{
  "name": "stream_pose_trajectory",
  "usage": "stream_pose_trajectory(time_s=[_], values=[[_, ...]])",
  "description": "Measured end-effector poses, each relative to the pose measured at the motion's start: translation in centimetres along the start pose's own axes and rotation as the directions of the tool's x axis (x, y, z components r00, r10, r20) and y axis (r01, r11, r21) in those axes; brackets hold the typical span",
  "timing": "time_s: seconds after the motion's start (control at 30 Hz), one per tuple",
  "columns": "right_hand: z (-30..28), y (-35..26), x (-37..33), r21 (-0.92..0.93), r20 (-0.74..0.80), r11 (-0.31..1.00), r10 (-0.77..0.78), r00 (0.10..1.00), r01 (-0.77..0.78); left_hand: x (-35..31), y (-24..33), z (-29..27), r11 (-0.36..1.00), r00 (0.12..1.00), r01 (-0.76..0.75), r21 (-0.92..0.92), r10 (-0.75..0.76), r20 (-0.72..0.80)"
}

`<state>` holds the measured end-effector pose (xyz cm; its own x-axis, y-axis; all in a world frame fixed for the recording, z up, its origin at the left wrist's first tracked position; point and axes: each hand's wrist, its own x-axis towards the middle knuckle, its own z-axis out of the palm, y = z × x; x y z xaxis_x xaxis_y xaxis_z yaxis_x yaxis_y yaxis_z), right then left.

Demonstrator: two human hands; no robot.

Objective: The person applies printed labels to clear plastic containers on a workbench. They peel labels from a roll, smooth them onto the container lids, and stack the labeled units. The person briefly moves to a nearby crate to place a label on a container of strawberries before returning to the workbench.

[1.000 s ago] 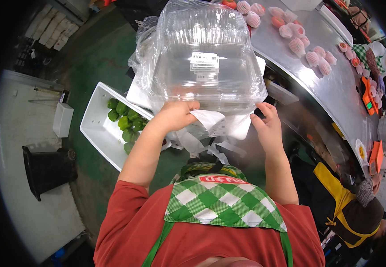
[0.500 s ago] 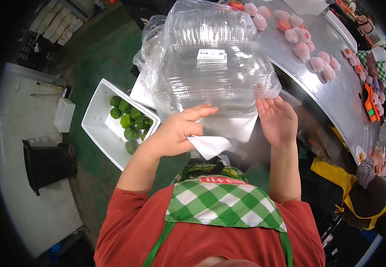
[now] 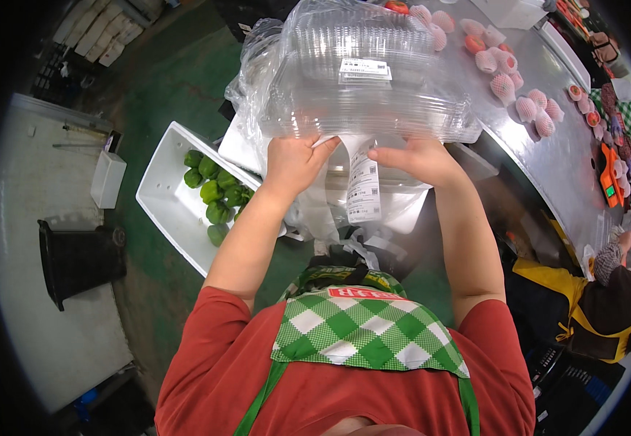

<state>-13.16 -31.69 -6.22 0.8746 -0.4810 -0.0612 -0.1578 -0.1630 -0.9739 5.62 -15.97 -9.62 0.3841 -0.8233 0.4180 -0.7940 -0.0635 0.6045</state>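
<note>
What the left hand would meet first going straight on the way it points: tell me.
The near edge of the stack of clear plastic containers, just ahead of the left hand. Depth is unclear there, so the fingers might instead slip beneath that edge.

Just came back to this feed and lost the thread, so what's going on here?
The person's left hand and right hand are both at the near edge of a stack of clear plastic containers; their fingers are partly hidden, so the exact grip is unclear. A strip of white labels hangs between them. To the left, green peppers sit in a white box. To the right, net-wrapped fruit lies on a metal table.
</note>
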Motion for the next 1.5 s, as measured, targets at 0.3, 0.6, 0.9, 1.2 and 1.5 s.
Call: stream_pose_trajectory(time_s=[0.3, 0.6, 0.9, 1.2, 1.5], values=[[0.7, -1.5, 1.2, -0.024, -0.036, 0.989, 0.142, 0.989, -0.143, 1.9, 4.0, 0.3, 0.971, 0.974, -0.225, -0.084, 0.225, -0.015], [0.5, -0.1, 0.8, 0.164, 0.111, 0.981, 0.083, 0.990, -0.100, 1.2, 2.2, 0.8, 0.980, 0.982, -0.180, -0.079, 0.176, -0.065], [0.4, 0.0, 0.8, 0.179, -0.071, 0.968, 0.189, 0.979, -0.174, 0.4, 1.3, -0.5, 0.996, 0.992, -0.080, -0.029, 0.082, 0.096], [-0.6, 4.0, 5.1, 0.077, -0.310, 0.993, -0.061, 0.949, 0.089, -1.0, -0.8, -2.1, 0.998, 0.845, -0.053, -0.028, 0.060, 0.531], [2.7, 2.4, 5.5, -0.865, -0.194, 0.462, 0.054, 0.979, -0.197, 1.3, 2.5, -1.4, 0.953, 0.700, 0.016, 0.302, -0.227, 0.677]])
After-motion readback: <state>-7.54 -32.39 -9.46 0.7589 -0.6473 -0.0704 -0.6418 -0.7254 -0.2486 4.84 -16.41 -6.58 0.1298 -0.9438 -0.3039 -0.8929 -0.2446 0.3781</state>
